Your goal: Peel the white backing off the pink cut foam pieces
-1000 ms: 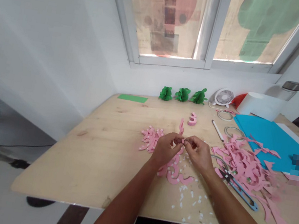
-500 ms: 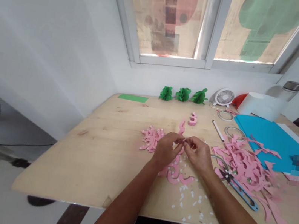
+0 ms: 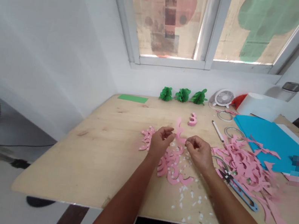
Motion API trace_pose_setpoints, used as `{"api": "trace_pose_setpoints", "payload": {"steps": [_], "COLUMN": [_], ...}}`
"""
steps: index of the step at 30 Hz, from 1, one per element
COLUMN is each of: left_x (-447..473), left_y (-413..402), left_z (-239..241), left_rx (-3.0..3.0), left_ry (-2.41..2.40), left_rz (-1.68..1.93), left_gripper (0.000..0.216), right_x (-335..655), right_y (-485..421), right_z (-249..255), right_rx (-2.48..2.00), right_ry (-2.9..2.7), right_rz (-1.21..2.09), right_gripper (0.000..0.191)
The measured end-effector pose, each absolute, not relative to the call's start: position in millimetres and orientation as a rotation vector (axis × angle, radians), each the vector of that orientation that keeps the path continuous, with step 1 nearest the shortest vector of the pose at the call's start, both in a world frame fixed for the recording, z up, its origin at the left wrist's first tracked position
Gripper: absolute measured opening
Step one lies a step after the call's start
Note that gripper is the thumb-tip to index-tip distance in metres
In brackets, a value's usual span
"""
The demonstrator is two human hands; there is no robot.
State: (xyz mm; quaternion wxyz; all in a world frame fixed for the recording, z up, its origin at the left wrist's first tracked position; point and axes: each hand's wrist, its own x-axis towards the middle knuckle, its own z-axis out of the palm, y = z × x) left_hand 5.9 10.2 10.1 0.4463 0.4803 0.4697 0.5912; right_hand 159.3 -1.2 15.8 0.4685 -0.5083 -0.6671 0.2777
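Note:
A wavy pink paper piece (image 3: 179,134) stands between my two hands. At its lower right end, my right hand (image 3: 199,151) pinches it with thumb and fingertips. My left hand (image 3: 161,140) is beside the piece, thumb and bent fingers apart, with nothing visible in it. Below the hands lie more curved pink paper pieces (image 3: 175,174), some with small white bits on them. Left of my left hand is another heap of pink pieces (image 3: 147,139), partly covered by that hand. A pink curl-shaped stack (image 3: 193,119) sits farther back.
Pink paper scraps (image 3: 247,162) and blue-handled snips (image 3: 241,194) lie at the right. White bits (image 3: 194,200) dot the front. Blue sheets (image 3: 271,140), a pen (image 3: 218,130), tape rings (image 3: 234,133), a small fan (image 3: 224,98) and green paper ornaments (image 3: 183,94) are farther back.
My hands have moved apart, the left one going left and opening. The wavy pink piece, mostly behind the fingers before, now shows between them, its end in my right hand.

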Motion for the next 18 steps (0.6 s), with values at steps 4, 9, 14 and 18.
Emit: {"api": "trace_pose_setpoints", "payload": {"steps": [4,9,14,18], "left_x": [4.7,3.6,3.6,3.5], "left_y": [11.6,10.5,10.3,9.3], "left_z": [7.9,5.8,3.6,4.2], "left_rx": [0.948,0.951,1.003,1.057], "left_ry": [0.975,0.890,0.898,0.914], "left_rz": [1.228,1.149,1.180,1.171], "left_gripper": [0.035,0.027,0.024,0.022], "right_x": [159.2,158.5,157.7,157.9], "right_y": [-0.6,-1.5,-1.8,-1.5], "right_z": [16.1,15.7,15.3,14.2], "right_rx": [-1.209,-1.193,-1.181,-1.204], "right_ry": [-1.630,-1.632,-1.630,-1.642], "right_rz": [0.736,0.796,0.821,0.807], "right_gripper": [0.013,0.013,0.014,0.014]}}
